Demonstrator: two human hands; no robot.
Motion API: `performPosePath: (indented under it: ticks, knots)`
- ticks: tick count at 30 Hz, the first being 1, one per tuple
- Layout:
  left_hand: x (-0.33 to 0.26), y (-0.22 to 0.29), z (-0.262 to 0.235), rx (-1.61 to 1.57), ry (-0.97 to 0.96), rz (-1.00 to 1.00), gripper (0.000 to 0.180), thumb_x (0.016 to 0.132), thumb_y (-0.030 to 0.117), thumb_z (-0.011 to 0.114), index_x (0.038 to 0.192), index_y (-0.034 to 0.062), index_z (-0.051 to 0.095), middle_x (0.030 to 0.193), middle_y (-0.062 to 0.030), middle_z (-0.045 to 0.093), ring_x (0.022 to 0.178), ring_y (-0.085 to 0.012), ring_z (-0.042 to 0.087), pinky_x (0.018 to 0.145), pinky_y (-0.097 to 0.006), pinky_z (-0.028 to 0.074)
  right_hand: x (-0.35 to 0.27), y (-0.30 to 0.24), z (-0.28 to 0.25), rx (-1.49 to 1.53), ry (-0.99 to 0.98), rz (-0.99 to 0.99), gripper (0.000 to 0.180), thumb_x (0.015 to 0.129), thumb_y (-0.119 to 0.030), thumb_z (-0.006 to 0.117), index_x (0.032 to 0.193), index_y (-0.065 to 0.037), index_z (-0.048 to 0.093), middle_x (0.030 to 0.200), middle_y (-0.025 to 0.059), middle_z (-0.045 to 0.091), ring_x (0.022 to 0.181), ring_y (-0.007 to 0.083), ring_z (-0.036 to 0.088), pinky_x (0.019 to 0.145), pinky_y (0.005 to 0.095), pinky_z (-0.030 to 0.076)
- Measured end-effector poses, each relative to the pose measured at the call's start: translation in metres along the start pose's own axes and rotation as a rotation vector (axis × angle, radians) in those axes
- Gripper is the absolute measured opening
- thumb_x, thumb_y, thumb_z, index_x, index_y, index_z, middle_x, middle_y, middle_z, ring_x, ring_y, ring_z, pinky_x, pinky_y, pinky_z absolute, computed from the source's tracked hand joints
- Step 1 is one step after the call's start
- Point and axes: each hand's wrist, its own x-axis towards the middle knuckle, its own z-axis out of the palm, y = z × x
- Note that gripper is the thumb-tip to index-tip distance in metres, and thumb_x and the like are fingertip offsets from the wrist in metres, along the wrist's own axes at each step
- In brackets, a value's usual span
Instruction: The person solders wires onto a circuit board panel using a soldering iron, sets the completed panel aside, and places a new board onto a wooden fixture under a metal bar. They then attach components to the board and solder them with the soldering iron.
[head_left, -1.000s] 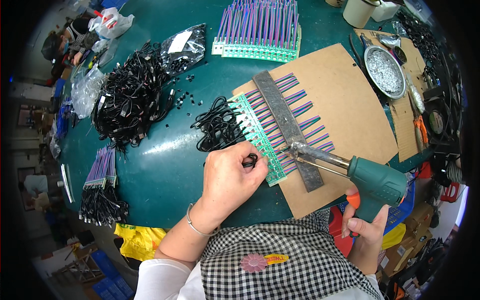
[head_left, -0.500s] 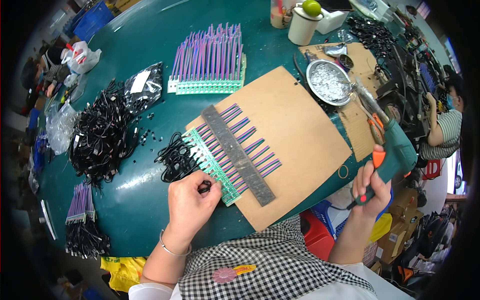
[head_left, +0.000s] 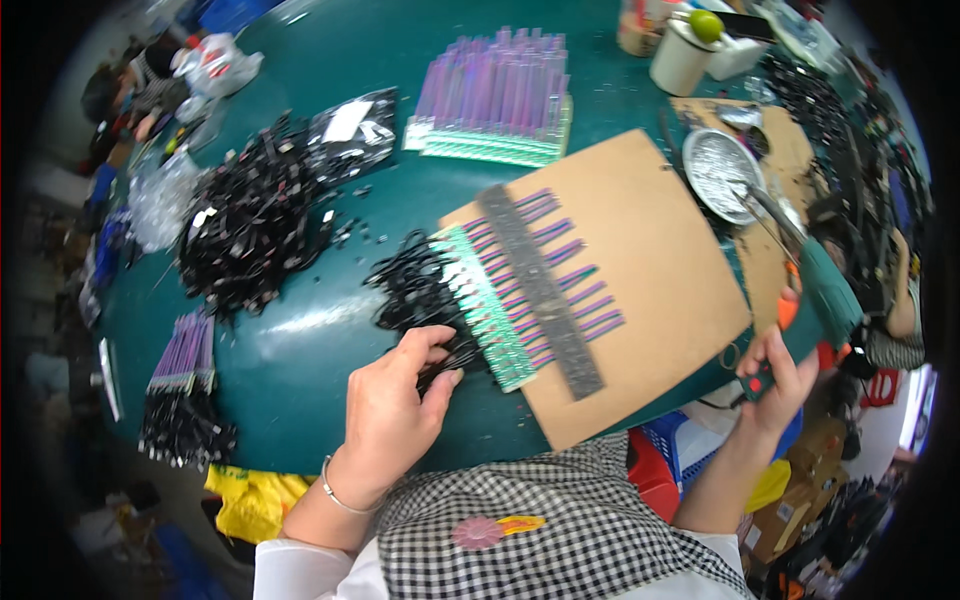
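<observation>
My left hand [head_left: 395,400] is curled, thumb and index finger loosely round black cables [head_left: 415,285] beside a green circuit board strip [head_left: 485,305]. Motion blur softens the fingertips. Purple and dark wires run right from the strip, beneath a dark flat bar [head_left: 540,290], on a brown board [head_left: 660,290]. My right hand [head_left: 785,385] grips a green soldering gun [head_left: 832,285] with an orange trigger, at the brown board's right side. The gun's metal barrel points up-left toward a round dish of silvery bits [head_left: 718,172].
More purple-wired strips [head_left: 490,90] lie at the back. A heap of black cables [head_left: 250,225] and a dark plastic bag [head_left: 350,135] lie left, with a smaller wired bundle [head_left: 180,390] nearer. A white cup [head_left: 683,58] stands back right. Other people work at both sides.
The whole view has shifted, with the table things now further right and slightly up. My left hand has drawn leftward from the strip, its fingers loosened. My right hand still holds the soldering gun.
</observation>
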Motion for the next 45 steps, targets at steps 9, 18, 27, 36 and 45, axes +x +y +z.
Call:
performPosePath:
  ticks: [9, 18, 27, 36, 45]
  knots:
    - [-0.019, -0.042, -0.039, -0.012, -0.095, -0.187, 0.021, 0.066, 0.004, 0.076, 0.081, -0.0004, 0.063, 0.071, -0.0052, 0.060, 0.060, -0.0101, 0.055, 0.053, -0.022, 0.045, -0.026, 0.002, 0.021, 0.036, -0.252, 0.021, 0.061, 0.075, -0.012, 0.062, 0.122, 0.013, 0.032, 0.056, 0.0072, 0.046, 0.041, 0.0111, 0.044, 0.037, 0.0192, 0.039]
    - [0.020, -0.134, -0.076, 0.552, 0.550, -0.075, 0.021, 0.073, 0.010, 0.068, 0.093, 0.0066, 0.062, 0.086, -0.0083, 0.055, 0.080, -0.0270, 0.055, 0.067, -0.037, 0.046, -0.035, 0.002, 0.030, -0.007, -0.342, 0.017, 0.064, 0.075, -0.017, 0.065, 0.121, 0.011, 0.031, 0.058, 0.0080, 0.047, 0.038, 0.0113, 0.044, 0.035, 0.0196, 0.039]
    - [0.017, -0.147, -0.082, 0.530, 0.445, -0.122, 0.010, 0.070, 0.005, 0.066, 0.077, 0.0040, 0.059, 0.082, -0.0086, 0.053, 0.084, -0.0281, 0.050, 0.073, -0.036, 0.041, -0.041, 0.001, 0.027, 0.011, -0.387, 0.011, 0.062, 0.075, -0.015, 0.065, 0.122, 0.009, 0.033, 0.063, 0.0062, 0.049, 0.040, 0.0089, 0.045, 0.036, 0.0181, 0.038]
    - [-0.014, -0.099, -0.091, 0.430, 0.682, 0.030, 0.009, 0.074, -0.002, 0.063, 0.078, 0.0016, 0.056, 0.068, -0.0082, 0.055, 0.065, -0.0225, 0.054, 0.061, -0.029, 0.045, -0.042, 0.000, 0.043, 0.041, -0.355, 0.050, 0.064, 0.073, -0.017, 0.067, 0.120, 0.011, 0.032, 0.053, 0.0073, 0.046, 0.037, 0.0123, 0.043, 0.036, 0.0208, 0.039]
    - [-0.004, -0.057, -0.068, -0.812, 0.500, 0.133, 0.020, 0.078, 0.015, 0.069, 0.082, -0.0001, 0.055, 0.069, -0.0053, 0.057, 0.058, -0.0136, 0.055, 0.065, -0.029, 0.050, -0.055, -0.001, 0.052, 0.116, -0.428, 0.138, 0.062, 0.070, -0.010, 0.068, 0.118, 0.012, 0.035, 0.058, 0.0113, 0.051, 0.037, 0.0132, 0.046, 0.036, 0.0222, 0.041]
